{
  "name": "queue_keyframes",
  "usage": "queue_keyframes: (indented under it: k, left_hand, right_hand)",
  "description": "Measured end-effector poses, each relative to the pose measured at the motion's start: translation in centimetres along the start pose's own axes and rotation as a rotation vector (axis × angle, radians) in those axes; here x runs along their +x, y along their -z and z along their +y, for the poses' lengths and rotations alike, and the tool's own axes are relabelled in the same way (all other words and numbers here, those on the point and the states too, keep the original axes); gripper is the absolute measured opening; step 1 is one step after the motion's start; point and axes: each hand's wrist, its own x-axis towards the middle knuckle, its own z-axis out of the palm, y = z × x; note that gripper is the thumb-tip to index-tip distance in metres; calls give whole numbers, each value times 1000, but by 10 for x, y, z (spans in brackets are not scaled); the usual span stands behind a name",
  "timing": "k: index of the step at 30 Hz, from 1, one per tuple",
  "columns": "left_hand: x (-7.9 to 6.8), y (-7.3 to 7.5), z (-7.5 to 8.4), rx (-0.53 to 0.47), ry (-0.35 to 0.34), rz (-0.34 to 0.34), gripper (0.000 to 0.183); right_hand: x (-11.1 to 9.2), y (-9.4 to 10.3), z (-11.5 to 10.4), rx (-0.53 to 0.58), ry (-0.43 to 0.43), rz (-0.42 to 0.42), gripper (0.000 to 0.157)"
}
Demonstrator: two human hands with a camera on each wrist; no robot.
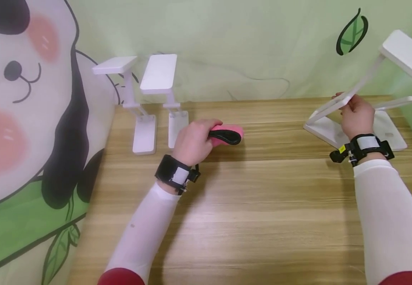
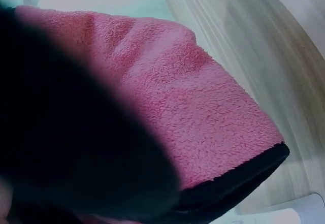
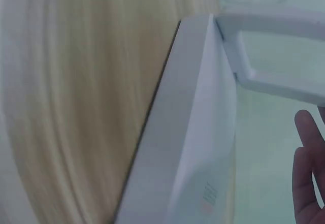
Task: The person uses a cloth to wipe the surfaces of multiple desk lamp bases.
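My left hand (image 1: 195,140) grips a folded pink towel (image 1: 236,130) with black trim above the table. The towel's fluffy pink side (image 2: 177,97) fills the middle of the left wrist view, and a dark blurred shape covers its left part. At the far right, my right hand (image 1: 358,116) holds the thin arm of a white folding desk lamp (image 1: 411,59). Its flat base (image 1: 391,134) is partly hidden behind the hand. In the right wrist view the frame-shaped arm (image 3: 279,86) runs above my fingers (image 3: 305,132).
Two smaller white folding lamps stand at the back left, one with a tilted head (image 1: 115,65) and one with its panel (image 1: 159,73) facing up. The wood-grain table (image 1: 263,221) meets a green wall (image 1: 227,35); a panda picture (image 1: 60,118) covers the left side.
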Motion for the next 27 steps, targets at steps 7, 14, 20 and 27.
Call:
queue_keyframes:
  k: [7,14,20,27]
  left_hand:
    - [0,3,0,13,-8,15,40]
    - [-1,11,2,17,-7,24,39]
    - [-1,15,5,17,-12,45,37]
    - [1,11,6,16,-43,43,38]
  right_hand:
    - [-14,-24,-18,-110,153,-55,38]
    - [-33,-54,-46,-118,309,-89,41]
    - [-39,-86,-70,32,388,-64,32]
    - [-50,-109,-99,-114,366,-56,36]
